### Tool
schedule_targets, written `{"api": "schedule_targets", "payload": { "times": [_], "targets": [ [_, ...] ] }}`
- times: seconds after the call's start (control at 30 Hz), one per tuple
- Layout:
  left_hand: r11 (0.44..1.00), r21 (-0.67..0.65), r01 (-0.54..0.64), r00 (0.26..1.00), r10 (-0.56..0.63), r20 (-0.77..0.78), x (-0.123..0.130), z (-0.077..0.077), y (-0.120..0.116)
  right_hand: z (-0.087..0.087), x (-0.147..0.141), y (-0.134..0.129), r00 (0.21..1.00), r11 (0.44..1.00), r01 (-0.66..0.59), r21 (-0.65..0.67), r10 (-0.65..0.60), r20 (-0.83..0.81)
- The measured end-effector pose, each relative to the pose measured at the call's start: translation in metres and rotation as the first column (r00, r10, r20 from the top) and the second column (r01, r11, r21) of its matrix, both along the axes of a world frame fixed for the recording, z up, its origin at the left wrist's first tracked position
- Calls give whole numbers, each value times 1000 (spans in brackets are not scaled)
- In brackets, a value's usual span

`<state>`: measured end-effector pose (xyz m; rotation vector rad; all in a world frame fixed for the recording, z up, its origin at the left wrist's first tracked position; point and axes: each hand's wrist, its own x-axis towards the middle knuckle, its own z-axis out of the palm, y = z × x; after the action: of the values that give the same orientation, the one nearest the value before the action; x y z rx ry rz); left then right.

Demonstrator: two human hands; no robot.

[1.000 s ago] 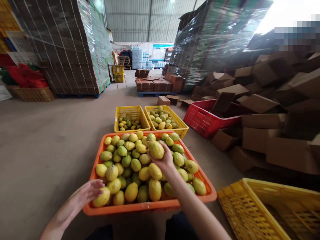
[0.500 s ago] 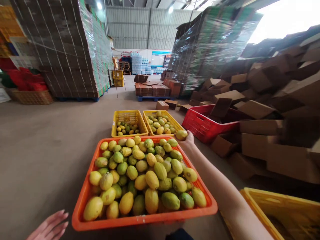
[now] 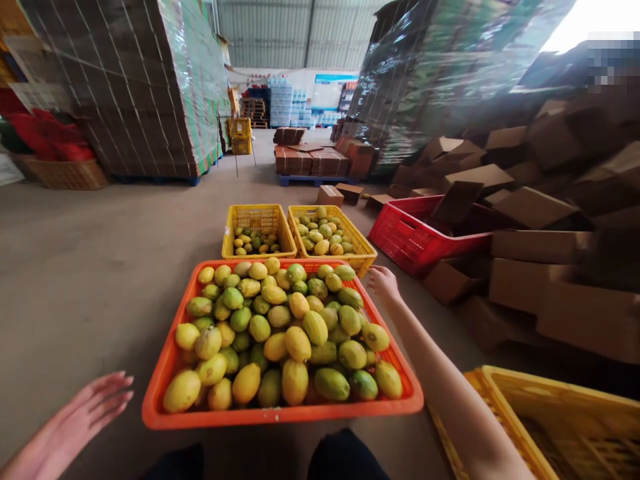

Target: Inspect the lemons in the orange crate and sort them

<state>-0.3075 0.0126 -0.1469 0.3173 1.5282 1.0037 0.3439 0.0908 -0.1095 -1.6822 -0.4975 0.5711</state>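
An orange-red tray (image 3: 280, 418) heaped with yellow and green lemons (image 3: 274, 347) stands in front of me. To its left, my left hand (image 3: 97, 407) hovers with its fingers stretched out, holding nothing. My right hand (image 3: 384, 283) is past the tray's far right corner, close to a yellow crate (image 3: 367, 255) of lemons. Its fingers are loosely extended and no lemon shows in them; the fingertips are small and partly blurred. Beside that crate on the left is another yellow crate (image 3: 230, 233), with fewer lemons at its bottom.
At the right lies a red crate (image 3: 403, 233) with cardboard in it, before a pile of cardboard boxes (image 3: 535, 260). A yellow crate (image 3: 560, 393) stands near my right arm. Wrapped pallet stacks (image 3: 135, 87) rise behind. A low blue pallet (image 3: 313, 180) bears flattened cartons.
The lemon in my right hand has been let go, and that hand now shows none. My left hand has come further into view. The camera has tilted down somewhat.
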Motion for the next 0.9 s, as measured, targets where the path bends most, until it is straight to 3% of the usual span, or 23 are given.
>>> {"api": "schedule_targets", "payload": {
  "times": [0.1,0.17,0.27,0.37,0.43,0.53,0.57,0.67,0.8,0.9],
  "targets": [
    [948,223,225,972,-235,18,26,36,22,8,-15,-19,994,994,-110,-17,109,-11],
    [843,313,438,893,-449,-37,50,67,33,17,-29,-25,975,975,-222,-7,222,-19],
    [684,367,631,755,-651,-84,94,104,53,25,-58,-29,896,895,-444,-38,444,-2],
    [471,381,796,551,-823,-134,149,114,75,18,-97,-30,827,822,-556,-125,562,16],
    [349,323,880,423,-884,-198,187,107,86,6,-125,-27,847,838,-523,-153,532,18],
    [308,168,936,345,-896,-280,234,93,92,-13,-159,-19,880,867,-463,-186,474,18],
    [268,143,953,299,-911,-284,243,90,92,-18,-166,-16,889,874,-447,-189,458,12],
    [168,196,966,218,-939,-267,250,89,95,-23,-178,-6,909,896,-413,-162,416,-21],
    [225,309,924,313,-909,-275,228,95,108,-7,-175,-8,916,919,-391,-39,385,-110],
    [266,280,922,344,-896,-281,213,90,121,17,-168,-23,881,914,-364,179,400,-251]
  ]
}}
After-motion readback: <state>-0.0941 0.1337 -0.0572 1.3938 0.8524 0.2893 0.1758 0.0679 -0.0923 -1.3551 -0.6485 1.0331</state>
